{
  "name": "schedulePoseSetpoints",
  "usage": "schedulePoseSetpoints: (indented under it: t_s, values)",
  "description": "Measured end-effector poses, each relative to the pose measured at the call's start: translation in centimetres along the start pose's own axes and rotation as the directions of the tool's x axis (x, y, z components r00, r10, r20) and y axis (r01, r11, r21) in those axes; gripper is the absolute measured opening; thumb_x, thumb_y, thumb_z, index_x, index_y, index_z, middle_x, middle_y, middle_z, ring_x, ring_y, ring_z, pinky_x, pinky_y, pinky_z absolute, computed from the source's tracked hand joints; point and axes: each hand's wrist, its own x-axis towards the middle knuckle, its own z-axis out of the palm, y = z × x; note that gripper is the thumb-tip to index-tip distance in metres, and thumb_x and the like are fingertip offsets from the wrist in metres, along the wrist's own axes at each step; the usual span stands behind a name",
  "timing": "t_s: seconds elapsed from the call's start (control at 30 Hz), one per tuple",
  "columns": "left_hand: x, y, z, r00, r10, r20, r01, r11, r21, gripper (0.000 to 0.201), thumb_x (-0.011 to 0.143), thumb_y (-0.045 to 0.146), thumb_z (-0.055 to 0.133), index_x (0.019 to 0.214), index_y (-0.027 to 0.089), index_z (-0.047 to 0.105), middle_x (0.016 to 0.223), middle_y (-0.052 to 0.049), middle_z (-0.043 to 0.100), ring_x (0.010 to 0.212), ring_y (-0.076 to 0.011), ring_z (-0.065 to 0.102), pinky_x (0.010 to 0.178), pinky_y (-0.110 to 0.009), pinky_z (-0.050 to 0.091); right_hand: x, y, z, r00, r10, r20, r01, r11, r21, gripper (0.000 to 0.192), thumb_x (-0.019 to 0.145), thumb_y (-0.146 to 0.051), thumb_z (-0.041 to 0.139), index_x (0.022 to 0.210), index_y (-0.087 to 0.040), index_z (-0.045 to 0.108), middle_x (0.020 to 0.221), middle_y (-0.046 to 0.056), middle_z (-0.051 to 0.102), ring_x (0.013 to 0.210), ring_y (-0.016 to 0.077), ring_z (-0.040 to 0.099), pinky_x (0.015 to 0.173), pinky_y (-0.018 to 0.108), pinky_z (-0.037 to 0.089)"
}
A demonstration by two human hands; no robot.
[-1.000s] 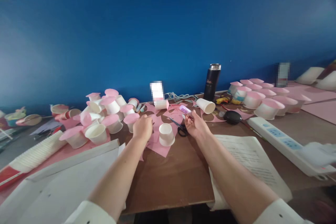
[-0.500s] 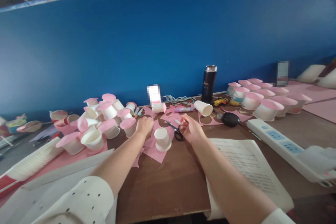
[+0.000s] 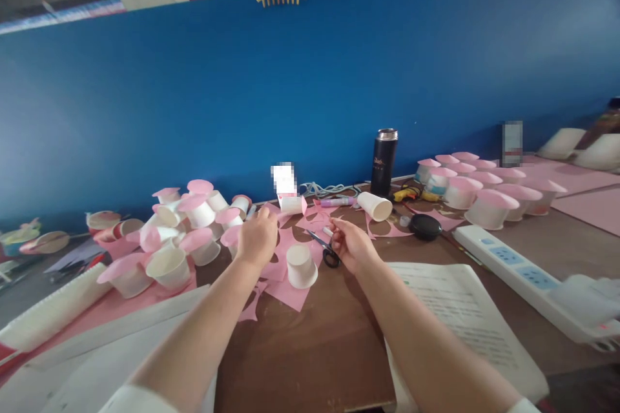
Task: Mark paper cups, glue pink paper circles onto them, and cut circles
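Near edge: printed paper sheets lie flat under the right forearm, white board lies under the left one. Brown matte tabletop between them.

Left hand: curled into a loose fist, knuckles up, resting on the pink paper offcuts. Fingertips hidden, so can't tell if it pinches the paper or only presses it.

Right hand: fingers bent in, thumb and forefinger pinched on a small white cylindrical piece, looks like a glue stick cap or stub. Too small to say more. Its long axis runs roughly up-left, away from the palm.

Between the hands: white paper cup standing upside down on the pink offcuts, tapered, smooth. Just right of it, black-handled scissors lie flat, blades closed and pointing up-left, handles toward the right hand, just beside its fingers.

Left of the left hand: heap of white cups with pink paper discs, some tipped over.

Farther back: cup on its side, mouth facing right; pink-purple glue stick lying left-right; black round lid-like object; white power strip running diagonally at right.

Against the blue wall: dark metal flask upright, row of pink-topped cups to its right.
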Motion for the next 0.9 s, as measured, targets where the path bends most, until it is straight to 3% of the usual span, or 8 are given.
schedulePoseSetpoints:
  t_s: [0.07,0.17,0.27,0.43,0.57,0.67,0.8,0.9]
  values:
    - [-1.4,0.3,-1.2,0.96,0.026,-0.279,-0.039,0.998,-0.042,0.024,0.091,0.018,0.042,0.085,0.017,0.066,0.089,-0.009,0.063,0.078,-0.0215,0.059,0.055,-0.029,0.04,-0.5,-0.2,0.3,0.999,-0.025,0.042,0.026,0.999,-0.019,0.018,0.068,-0.025,0.077,0.072,-0.016,0.061,0.065,-0.002,0.057,0.047,0.0032,0.039,0.035,0.013,0.028]
    - [-3.8,0.9,-1.8,0.81,0.131,-0.572,-0.185,0.982,-0.038,0.011,0.087,0.019,0.055,0.09,0.018,0.066,0.084,-0.005,0.064,0.076,-0.0186,0.058,0.066,-0.03,0.044,-1.6,-0.6,0.9,0.993,-0.03,0.112,0.037,0.997,-0.061,0.026,0.066,-0.035,0.08,0.075,-0.015,0.064,0.068,0.0,0.058,0.049,0.0038,0.039,0.035,0.014,0.024]
    - [-5.4,1.1,-1.2,0.724,0.188,-0.664,-0.321,0.944,-0.083,0.02,0.081,0.013,0.064,0.1,0.017,0.065,0.086,-0.004,0.066,0.077,-0.0171,0.058,0.075,-0.029,0.045,-2.6,-0.9,1.5,0.987,0.004,0.158,0.021,0.987,-0.156,0.034,0.068,-0.046,0.077,0.084,-0.016,0.067,0.073,0.0,0.057,0.05,0.0038,0.039,0.036,0.016,0.021]
    - [-5.9,0.6,0.1,0.716,0.219,-0.663,-0.422,0.892,-0.161,0.027,0.079,0.01,0.066,0.104,0.018,0.064,0.09,-0.006,0.067,0.083,-0.0188,0.059,0.082,-0.031,0.046,-3.1,-0.7,2.0,0.979,0.058,0.194,-0.015,0.976,-0.216,0.037,0.065,-0.047,0.079,0.08,-0.017,0.063,0.068,-0.003,0.05,0.05,0.0037,0.04,0.037,0.016,0.016]
    - [-6.0,0.7,0.1,0.824,0.145,-0.547,-0.364,0.876,-0.316,0.027,0.084,0.013,0.058,0.109,0.023,0.064,0.097,-0.006,0.067,0.089,-0.0194,0.06,0.088,-0.033,0.044,-2.9,-0.2,1.9,0.98,0.004,0.199,0.043,0.972,-0.233,0.034,0.062,-0.034,0.082,0.084,-0.018,0.062,0.061,-0.007,0.048,0.049,0.0033,0.038,0.039,0.016,0.018]
    - [-6.2,0.9,-0.3,0.892,-0.14,-0.429,-0.135,0.824,-0.55,0.029,0.089,0.021,0.05,0.115,0.023,0.062,0.101,-0.008,0.065,0.094,-0.0205,0.059,0.087,-0.032,0.045,-2.8,0.1,1.8,0.973,-0.037,0.228,0.093,0.967,-0.239,0.034,0.066,-0.034,0.079,0.092,-0.019,0.063,0.062,-0.006,0.05,0.049,0.004,0.037,0.041,0.017,0.019]
    - [-6.0,0.8,-0.9,0.903,-0.419,-0.09,0.157,0.519,-0.84,0.03,0.089,0.04,0.05,0.107,0.022,0.064,0.09,-0.006,0.066,0.08,-0.0193,0.059,0.074,-0.029,0.045,-3.3,0.3,2.2,0.965,-0.002,0.262,0.08,0.955,-0.287,0.034,0.067,-0.033,0.079,0.094,-0.02,0.063,0.062,-0.006,0.05,0.049,0.0043,0.035,0.041,0.018,0.018]
    - [-5.7,0.6,-1.3,0.902,-0.363,0.233,0.316,0.187,-0.93,0.036,0.084,0.052,0.053,0.076,0.02,0.066,0.066,-0.002,0.06,0.061,-0.015,0.053,0.057,-0.025,0.038,-3.7,0.5,2.5,0.96,0.027,0.278,0.069,0.942,-0.329,0.032,0.067,-0.033,0.079,0.091,-0.02,0.062,0.063,-0.006,0.051,0.046,0.0032,0.032,0.04,0.018,0.016]
